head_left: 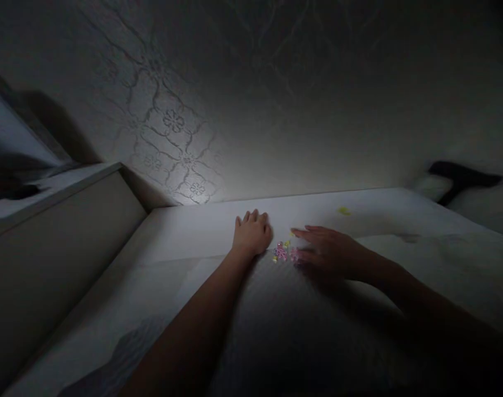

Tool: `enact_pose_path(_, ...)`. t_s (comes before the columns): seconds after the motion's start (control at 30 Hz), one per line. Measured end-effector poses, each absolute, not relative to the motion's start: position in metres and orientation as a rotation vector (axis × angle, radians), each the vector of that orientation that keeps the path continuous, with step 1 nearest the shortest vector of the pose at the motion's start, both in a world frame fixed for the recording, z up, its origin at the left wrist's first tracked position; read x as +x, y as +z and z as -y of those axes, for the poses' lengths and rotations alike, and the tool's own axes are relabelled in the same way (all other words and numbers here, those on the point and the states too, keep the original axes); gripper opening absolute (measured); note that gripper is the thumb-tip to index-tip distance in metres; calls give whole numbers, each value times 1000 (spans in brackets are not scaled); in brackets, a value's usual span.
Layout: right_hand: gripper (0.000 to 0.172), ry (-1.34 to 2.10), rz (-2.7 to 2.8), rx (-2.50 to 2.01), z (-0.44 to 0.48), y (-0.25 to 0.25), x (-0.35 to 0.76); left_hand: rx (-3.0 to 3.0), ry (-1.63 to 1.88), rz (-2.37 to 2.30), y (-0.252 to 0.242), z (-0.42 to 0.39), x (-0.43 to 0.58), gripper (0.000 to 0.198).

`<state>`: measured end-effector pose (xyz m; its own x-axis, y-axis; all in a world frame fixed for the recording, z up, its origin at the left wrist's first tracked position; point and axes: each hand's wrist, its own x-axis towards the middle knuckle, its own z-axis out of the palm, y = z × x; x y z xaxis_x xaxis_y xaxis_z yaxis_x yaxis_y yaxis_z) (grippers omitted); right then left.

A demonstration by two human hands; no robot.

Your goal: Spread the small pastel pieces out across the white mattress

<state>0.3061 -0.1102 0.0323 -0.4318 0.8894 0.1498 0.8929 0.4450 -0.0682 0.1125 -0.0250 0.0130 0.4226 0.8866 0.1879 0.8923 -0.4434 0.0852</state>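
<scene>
Head view: lying palm down on the white surface (218, 226), left hand (251, 234) with fingers loosely curled, gripping nothing. Reaching in beside it, right hand (330, 251), fingers stretched flat and spread, holding nothing. Sitting between the two hands, touching or almost touching the right fingertips, small pink pieces (281, 252), too blurred to identify. Lying beyond the right hand, well apart, yellow piece (343, 210). Rising behind both hands, patterned wall (172, 127).
</scene>
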Motion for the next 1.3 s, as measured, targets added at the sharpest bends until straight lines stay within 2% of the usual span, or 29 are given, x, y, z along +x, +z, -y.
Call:
enact_pose_path(0.13,70,-93,2503,-1637,117,35,297,-2623,-288,1657,14,26,113,41)
enact_pose_path(0.23,75,-103,2491,-1683,119,34,300,-2610,-290,1662,14,26,113,40)
enact_pose_path(0.33,68,-94,2477,-1788,116,37,314,-2615,-288,1658,14,26,113,40)
enact_pose_path(0.53,43,-101,2470,-1983,90,35,361,-2620,-274,1661,14,26,113,42)
enact_pose_path(0.63,34,-203,2407,-1975,71,24,381,-2625,-281,1657,14,25,113,42)
enact_pose_path(0.9,21,-180,1959,-1885,48,3,402,-2623,-286,1662,13,23,112,43)
enact_pose_path(1.2,17,-147,1936,-1798,46,0,409,-2616,-291,1652,14,25,112,42)
enact_pose_path(1.3,18,-168,2003,-1642,51,7,395,-2622,-294,1653,14,25,112,42)
